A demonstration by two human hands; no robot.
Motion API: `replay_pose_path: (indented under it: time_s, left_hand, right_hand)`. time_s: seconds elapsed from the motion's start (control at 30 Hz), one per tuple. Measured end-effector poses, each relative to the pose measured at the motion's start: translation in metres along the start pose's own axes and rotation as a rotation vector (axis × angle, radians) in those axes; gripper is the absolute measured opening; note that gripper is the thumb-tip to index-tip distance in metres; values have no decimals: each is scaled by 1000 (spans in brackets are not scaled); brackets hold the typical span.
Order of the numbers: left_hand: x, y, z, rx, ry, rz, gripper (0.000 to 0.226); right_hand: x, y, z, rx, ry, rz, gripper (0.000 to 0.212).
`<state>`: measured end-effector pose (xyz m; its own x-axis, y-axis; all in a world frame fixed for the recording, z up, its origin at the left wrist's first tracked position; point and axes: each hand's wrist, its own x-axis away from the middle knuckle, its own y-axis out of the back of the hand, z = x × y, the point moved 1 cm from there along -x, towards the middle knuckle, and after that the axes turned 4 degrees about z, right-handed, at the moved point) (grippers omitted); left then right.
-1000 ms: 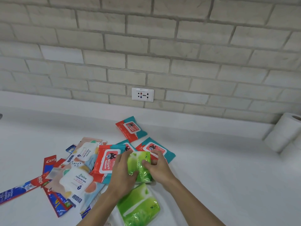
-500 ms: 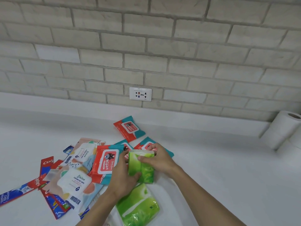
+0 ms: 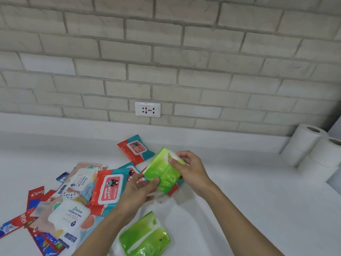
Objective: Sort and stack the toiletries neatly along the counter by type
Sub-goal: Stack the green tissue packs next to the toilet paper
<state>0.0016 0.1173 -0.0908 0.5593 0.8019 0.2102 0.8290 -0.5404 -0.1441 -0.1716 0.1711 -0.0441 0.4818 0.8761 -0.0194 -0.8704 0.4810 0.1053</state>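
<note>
A green tissue pack [image 3: 162, 172] is lifted above the white counter [image 3: 249, 200], tilted. My right hand [image 3: 191, 170] grips its upper right end, thumb on top. My left hand [image 3: 136, 193] holds its lower left edge from beneath with curled fingers. A second green tissue pack [image 3: 145, 237] lies on the counter near the front. Red-and-teal wipes packs lie around: one large [image 3: 108, 191], one by the wall [image 3: 135, 148], others partly hidden under the lifted pack. Pastel wet-wipes packs [image 3: 73, 215] and red toothpaste boxes [image 3: 35, 196] form a pile at the left.
Toilet paper rolls [image 3: 313, 150] stand stacked at the right against the brick wall. A wall socket [image 3: 147, 109] sits just above the counter's back ledge. Bare counter stretches to the right of my hands.
Both hands have raised the green tissue pack off the pile, moved it up and to the right, and tilted it. The view has swung slightly left and down.
</note>
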Motion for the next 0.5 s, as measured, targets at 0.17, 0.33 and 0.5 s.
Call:
replay_pose_path:
  time_s: [0.17,0.33,0.5]
  left_hand:
    - [-7,-37,-21,193,0,112,37]
    - [-17,-78,-38,141,-49,136,28]
    - [-28,-120,-43,137,-34,174,25]
  right_hand:
    - [11,27,6,-236,-58,-89,29]
    - [23,65,7,-354,-85,-127,32]
    - [34,109,1,-448,-114,-114,36]
